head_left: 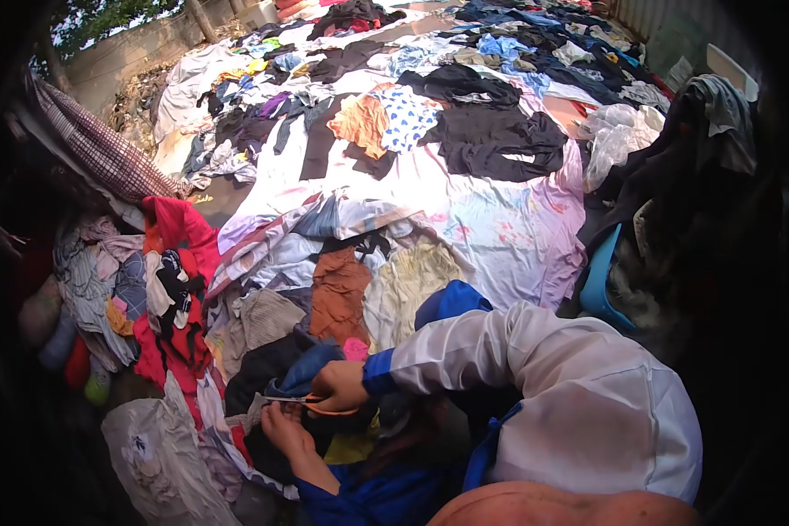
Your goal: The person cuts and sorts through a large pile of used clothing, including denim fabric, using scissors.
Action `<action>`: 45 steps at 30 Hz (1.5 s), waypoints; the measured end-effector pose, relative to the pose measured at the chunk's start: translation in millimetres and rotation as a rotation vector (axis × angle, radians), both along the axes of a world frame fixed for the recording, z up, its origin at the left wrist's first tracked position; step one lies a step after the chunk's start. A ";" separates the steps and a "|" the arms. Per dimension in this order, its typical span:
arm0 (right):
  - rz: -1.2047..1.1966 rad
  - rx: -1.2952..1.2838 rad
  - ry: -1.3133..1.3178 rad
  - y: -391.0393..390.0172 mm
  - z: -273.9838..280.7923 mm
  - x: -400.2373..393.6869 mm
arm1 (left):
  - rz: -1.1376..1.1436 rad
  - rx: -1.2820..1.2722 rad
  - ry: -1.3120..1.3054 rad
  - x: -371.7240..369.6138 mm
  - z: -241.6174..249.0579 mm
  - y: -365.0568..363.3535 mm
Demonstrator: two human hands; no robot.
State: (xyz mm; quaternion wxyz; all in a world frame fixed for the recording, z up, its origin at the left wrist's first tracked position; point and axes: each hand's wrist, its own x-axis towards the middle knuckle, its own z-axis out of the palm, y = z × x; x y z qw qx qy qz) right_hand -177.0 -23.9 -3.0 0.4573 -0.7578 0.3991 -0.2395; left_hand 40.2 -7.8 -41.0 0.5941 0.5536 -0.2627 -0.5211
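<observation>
My right hand (340,387), in a white sleeve with a blue cuff, is closed around the orange handle of scissors (323,408); their thin blade points left. Just below the blade, my left hand (287,431) has its fingers curled against a small greyish cloth (256,412). Dark blue denim (305,370) lies just above the blade, partly hidden by my right hand. Black cloth (259,373) lies around my hands, and a yellow piece (352,447) shows below them.
Red and pink clothes (184,232) are heaped at the left beside a grey pile (96,263). A rust-brown garment (340,294) and a cream one (410,285) lie ahead. Many clothes cover the sheets (500,219) beyond. A light-blue curved rim (600,280) stands at the right.
</observation>
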 end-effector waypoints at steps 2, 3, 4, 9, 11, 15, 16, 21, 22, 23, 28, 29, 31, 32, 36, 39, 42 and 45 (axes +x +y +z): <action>0.005 0.119 -0.033 -1.0 -3.7 4.4 | 0.020 0.031 0.006 2.4 1.2 -0.9; -0.005 0.149 -0.039 -0.9 -3.5 4.4 | 0.004 0.023 0.017 3.3 2.2 -3.5; -0.009 0.186 -0.045 0.8 -4.5 4.5 | -0.006 0.021 0.028 4.5 2.4 -4.7; 0.184 0.566 0.052 -1.1 15.8 1.6 | 0.039 0.001 0.165 5.0 6.6 1.6; 0.139 0.755 -0.049 2.7 12.8 6.0 | 0.033 -0.045 0.251 6.3 7.7 2.8; 0.211 0.835 -0.048 2.3 7.5 10.9 | 0.078 -0.018 0.272 16.0 4.6 9.3; 0.212 0.845 -0.053 1.3 10.0 9.9 | 0.073 -0.021 0.272 15.6 5.6 7.7; 0.169 0.926 -0.039 -2.3 4.3 14.5 | 0.034 -0.072 0.275 15.8 11.5 6.9; 0.159 0.937 -0.042 -1.9 4.9 16.2 | 0.028 -0.073 0.271 15.7 12.3 7.1; 0.150 0.949 -0.045 -1.5 6.0 17.6 | 0.022 -0.074 0.268 15.7 12.7 7.7; 0.125 0.953 -0.080 -1.9 5.5 23.3 | -0.009 -0.074 0.240 14.8 13.3 10.5; 0.111 0.946 -0.088 -1.4 3.5 23.7 | -0.019 -0.067 0.232 13.7 14.5 11.5; 0.096 0.929 -0.076 -1.2 3.5 23.3 | -0.030 -0.050 0.217 11.0 16.8 13.3; 0.095 0.917 -0.056 -2.9 5.8 22.6 | -0.032 -0.042 0.211 9.5 17.9 13.0; 0.096 0.906 -0.038 -3.8 9.4 20.2 | -0.067 -0.030 0.193 5.6 19.4 15.7; 0.133 0.764 -0.004 -4.2 2.2 18.6 | -0.113 -0.015 0.162 2.0 17.5 17.8; 0.080 0.805 -0.035 -2.0 2.3 21.9 | -0.163 -0.009 0.130 -5.5 15.8 22.3; 0.058 0.873 -0.089 -2.9 -5.0 22.9 | -0.168 -0.010 0.104 -11.7 15.4 24.4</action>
